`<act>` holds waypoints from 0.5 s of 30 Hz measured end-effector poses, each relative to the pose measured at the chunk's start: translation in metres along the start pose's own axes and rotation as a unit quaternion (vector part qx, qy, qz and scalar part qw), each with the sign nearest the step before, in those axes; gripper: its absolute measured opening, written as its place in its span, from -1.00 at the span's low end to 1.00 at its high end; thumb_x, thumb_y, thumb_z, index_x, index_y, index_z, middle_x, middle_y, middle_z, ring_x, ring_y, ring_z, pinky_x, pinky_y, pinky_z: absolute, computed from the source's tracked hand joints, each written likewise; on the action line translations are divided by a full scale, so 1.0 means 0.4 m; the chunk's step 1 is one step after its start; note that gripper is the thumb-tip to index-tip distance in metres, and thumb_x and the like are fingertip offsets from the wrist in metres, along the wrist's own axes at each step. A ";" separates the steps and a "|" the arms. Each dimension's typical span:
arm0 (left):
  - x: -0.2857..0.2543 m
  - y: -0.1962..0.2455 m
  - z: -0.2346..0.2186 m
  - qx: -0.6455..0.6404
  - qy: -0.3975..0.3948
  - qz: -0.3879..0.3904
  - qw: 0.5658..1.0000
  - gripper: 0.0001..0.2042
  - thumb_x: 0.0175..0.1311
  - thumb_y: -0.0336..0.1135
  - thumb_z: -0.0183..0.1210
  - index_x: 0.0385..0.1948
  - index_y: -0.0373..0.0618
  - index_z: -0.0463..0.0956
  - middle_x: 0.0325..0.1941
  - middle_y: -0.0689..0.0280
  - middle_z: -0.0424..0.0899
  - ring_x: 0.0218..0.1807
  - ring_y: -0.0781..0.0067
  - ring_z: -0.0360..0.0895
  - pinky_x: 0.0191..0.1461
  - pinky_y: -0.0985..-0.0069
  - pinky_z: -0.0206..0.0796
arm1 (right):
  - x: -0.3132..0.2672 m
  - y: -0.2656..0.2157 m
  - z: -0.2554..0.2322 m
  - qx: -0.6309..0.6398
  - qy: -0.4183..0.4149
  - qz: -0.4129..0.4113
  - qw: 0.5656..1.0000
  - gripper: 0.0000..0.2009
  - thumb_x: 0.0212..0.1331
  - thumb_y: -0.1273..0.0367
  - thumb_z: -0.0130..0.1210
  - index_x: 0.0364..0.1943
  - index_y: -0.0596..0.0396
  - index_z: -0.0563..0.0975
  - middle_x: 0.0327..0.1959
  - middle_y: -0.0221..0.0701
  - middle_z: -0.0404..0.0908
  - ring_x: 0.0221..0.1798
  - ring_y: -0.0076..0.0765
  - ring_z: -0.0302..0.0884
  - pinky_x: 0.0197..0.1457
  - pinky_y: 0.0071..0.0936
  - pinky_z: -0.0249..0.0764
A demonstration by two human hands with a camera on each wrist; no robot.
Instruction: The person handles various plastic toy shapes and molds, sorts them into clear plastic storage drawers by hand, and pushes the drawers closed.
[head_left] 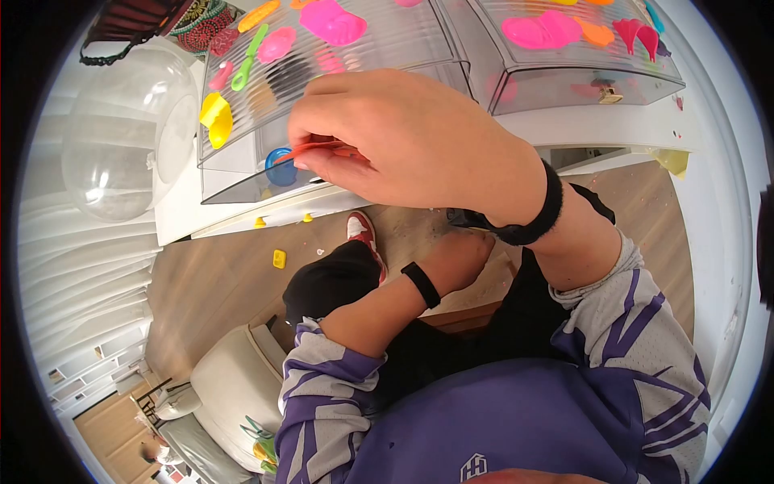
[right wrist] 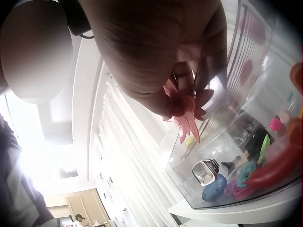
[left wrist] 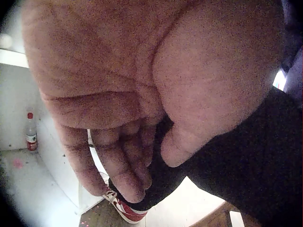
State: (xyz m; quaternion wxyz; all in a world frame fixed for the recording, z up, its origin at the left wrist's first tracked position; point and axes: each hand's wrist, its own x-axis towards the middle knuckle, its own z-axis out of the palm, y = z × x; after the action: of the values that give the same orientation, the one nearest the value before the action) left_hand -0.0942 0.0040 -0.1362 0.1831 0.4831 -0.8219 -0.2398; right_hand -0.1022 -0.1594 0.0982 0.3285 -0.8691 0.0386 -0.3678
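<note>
My right hand [head_left: 403, 133] pinches a small red plastic piece [head_left: 322, 148] between thumb and fingers, just above the front of a clear plastic drawer [head_left: 242, 189]. In the right wrist view the piece shows pointed, petal-like lobes; its upper part is hidden by the fingers. Inside the drawer lie a blue round piece [right wrist: 214, 189], a square watch-like item [right wrist: 205, 173] and a long red piece [right wrist: 277, 168]. My left hand [head_left: 461, 262] hangs low between the legs, below the right wrist. Its fingers [left wrist: 125, 182] are loosely bent and hold nothing.
On the clear drawer tops lie pink pieces [head_left: 332, 22], a green piece [head_left: 248, 58] and a yellow piece [head_left: 216, 119]. A transparent balloon [head_left: 121, 133] is at the left. A small yellow block [head_left: 279, 258] lies on the floor. A bottle [left wrist: 31, 135] stands inside the white cabinet.
</note>
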 end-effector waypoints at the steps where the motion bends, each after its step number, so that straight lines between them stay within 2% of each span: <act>1: -0.001 -0.002 0.005 0.001 0.004 0.001 1.000 -0.80 0.33 -0.49 0.28 -0.05 -0.26 0.66 -0.13 0.02 0.84 -0.06 -0.08 0.86 0.01 0.08 0.72 | 0.000 0.001 0.001 0.002 0.003 -0.004 1.000 -0.87 0.38 0.43 0.41 -0.18 0.11 0.64 -0.19 -0.29 0.72 -0.15 0.05 0.71 -0.08 -0.08 0.60; 15: -0.007 -0.008 0.025 -0.004 -0.014 -0.014 1.000 -0.82 0.36 -0.47 0.29 -0.06 -0.27 0.68 -0.13 0.01 0.84 -0.13 -0.10 0.87 -0.04 0.07 0.73 | -0.001 -0.003 0.000 -0.015 -0.013 0.019 1.000 -0.88 0.43 0.36 0.38 -0.15 0.09 0.68 -0.14 -0.28 0.75 -0.10 0.06 0.74 -0.02 -0.05 0.63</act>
State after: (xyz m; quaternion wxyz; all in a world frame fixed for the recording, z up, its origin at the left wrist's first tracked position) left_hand -0.0960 0.0074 -0.1462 0.1704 0.4907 -0.8165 -0.2521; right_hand -0.1027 -0.1582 0.0988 0.3226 -0.8776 0.0563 -0.3500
